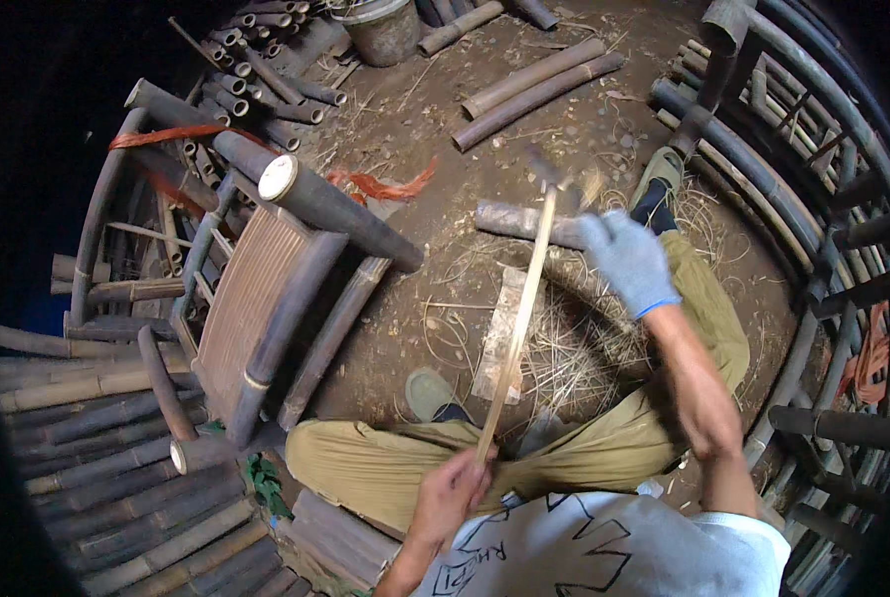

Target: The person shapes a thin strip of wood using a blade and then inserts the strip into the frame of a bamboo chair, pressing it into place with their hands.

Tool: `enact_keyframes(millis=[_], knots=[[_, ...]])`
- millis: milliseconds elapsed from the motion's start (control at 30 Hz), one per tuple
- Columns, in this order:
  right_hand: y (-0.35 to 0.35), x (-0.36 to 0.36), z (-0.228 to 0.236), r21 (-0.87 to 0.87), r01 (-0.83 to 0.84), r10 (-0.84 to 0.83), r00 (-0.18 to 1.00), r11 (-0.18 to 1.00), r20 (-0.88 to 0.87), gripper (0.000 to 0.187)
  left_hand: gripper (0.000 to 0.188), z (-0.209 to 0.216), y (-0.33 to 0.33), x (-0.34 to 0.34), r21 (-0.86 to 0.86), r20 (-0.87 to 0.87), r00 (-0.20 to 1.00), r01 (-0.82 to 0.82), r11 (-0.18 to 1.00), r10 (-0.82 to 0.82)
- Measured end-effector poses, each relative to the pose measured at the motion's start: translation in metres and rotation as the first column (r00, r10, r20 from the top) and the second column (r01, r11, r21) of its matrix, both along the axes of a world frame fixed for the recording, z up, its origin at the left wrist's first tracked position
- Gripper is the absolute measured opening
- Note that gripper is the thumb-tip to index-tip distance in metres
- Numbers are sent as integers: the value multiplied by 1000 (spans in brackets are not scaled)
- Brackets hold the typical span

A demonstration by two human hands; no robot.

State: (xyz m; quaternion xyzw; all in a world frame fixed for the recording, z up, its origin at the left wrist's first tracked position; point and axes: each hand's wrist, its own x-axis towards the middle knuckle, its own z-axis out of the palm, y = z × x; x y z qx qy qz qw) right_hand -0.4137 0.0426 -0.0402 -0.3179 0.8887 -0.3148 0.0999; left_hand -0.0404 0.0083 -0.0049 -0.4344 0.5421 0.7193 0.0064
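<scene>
My bare left hand (453,494) is closed around the lower end of a long pale bamboo strip (517,343), which slants up and away from my lap. At the strip's far end is a dark, motion-blurred shape (544,169) that I cannot make out. My right hand (626,261), in a grey-blue knit glove, is over the right end of a short brown bamboo length (522,221). Its fingers are smeared by motion, so whether it grips that piece cannot be told. Below the strip's middle, a flat worn wooden board (501,333) lies on the ground.
Thin bamboo shavings (589,358) litter the dirt between my legs. At left stands a bamboo chair (256,289) with red ties, beside a slatted bamboo platform (116,438). Cut poles (256,85), a bucket (380,35) and two bamboo lengths (539,90) lie farther off. Bamboo frames (813,209) line the right.
</scene>
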Motion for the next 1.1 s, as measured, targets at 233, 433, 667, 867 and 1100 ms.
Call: enact_keyframes(millis=[233, 433, 667, 867, 1100], knots=[[-8, 31, 38, -341, 29, 203, 756, 940, 622, 46, 27, 6, -18, -12, 167, -109, 989, -80, 983, 99], [-35, 37, 18, -475, 242, 272, 571, 846, 775, 34, 30, 6, -30, -46, 113, -233, 972, 46, 993, -19], [-11, 70, 13, -95, -274, 276, 961, 957, 4, 53, 29, -10, -58, -111, -35, -213, 969, -136, 990, 125], [5, 86, 4, -10, -454, 449, 884, 891, -128, 50, 27, -9, -49, -113, -212, -172, 983, -108, 971, 72], [-1, 80, 3, -17, -439, 436, 895, 898, -93, 47, 28, -10, -42, -97, -238, -182, 980, -126, 963, 83]])
